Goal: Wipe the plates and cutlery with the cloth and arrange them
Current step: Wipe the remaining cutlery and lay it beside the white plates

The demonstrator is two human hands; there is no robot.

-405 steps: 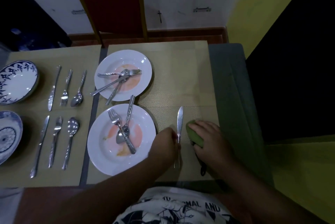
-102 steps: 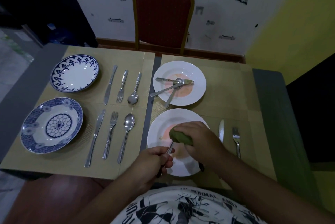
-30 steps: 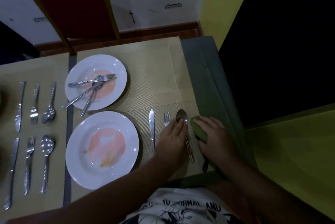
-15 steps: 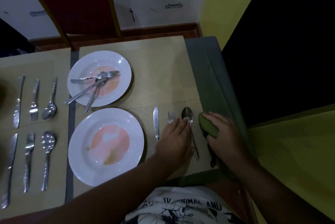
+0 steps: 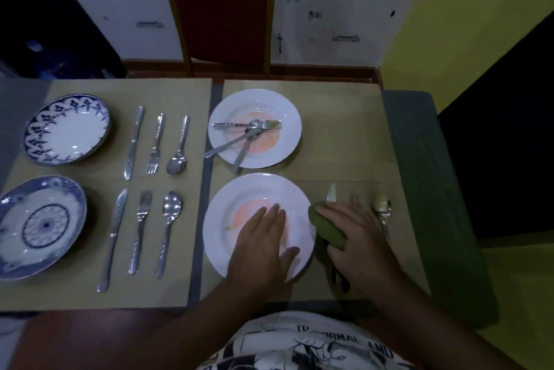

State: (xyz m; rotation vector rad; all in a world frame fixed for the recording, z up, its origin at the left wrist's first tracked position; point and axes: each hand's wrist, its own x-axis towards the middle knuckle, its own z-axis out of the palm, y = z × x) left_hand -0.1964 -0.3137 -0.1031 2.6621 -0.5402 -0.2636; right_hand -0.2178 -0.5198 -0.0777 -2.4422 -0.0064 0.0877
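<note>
My left hand [image 5: 263, 237] lies flat, fingers apart, over the near white plate [image 5: 221, 213], which has an orange smear in its well. My right hand [image 5: 356, 231] grips the green cloth [image 5: 325, 227] at that plate's right rim. Right of the plate lie a knife [image 5: 331, 192], a fork mostly hidden under my right hand, and a spoon [image 5: 382, 207]. The far white plate [image 5: 287, 117], also smeared orange, holds crossed cutlery [image 5: 248, 129].
On the left mat stand two blue-patterned plates [image 5: 67, 129] [image 5: 36, 225], each with a knife, fork and spoon in a row [image 5: 156, 143] [image 5: 141, 225]. A red chair [image 5: 220, 6] stands behind the table. The table's grey edge [image 5: 419, 159] runs along the right.
Both hands have moved left from the laid-out cutlery: the left now rests on the near plate, the right brought the cloth to its rim. The camera has swung left.
</note>
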